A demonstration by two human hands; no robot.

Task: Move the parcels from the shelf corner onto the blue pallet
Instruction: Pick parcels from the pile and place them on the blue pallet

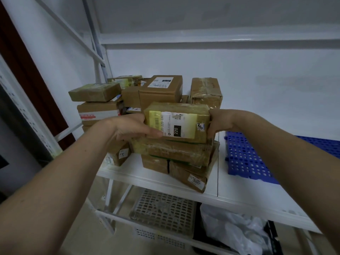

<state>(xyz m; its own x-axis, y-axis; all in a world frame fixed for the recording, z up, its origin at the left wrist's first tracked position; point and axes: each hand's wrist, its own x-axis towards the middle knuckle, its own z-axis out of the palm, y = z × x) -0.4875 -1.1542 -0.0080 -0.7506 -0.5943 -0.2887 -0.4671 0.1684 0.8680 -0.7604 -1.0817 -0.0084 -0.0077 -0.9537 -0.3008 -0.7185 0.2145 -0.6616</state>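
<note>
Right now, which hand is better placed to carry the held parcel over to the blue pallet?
Probably the right hand: it grips the parcel on the side nearer the blue pallet. The left hand holds the far side.

There is one view only, from a wide-angle camera worn on the person's head. It looks forward and down along both forearms into the corner of a white shelf, close enough that the stacked parcels fill the middle of the frame. The wide lens bends the shelf uprights at the left edge. The blue pallet lies to the right, and lower storage shows beneath the shelf board.
</note>
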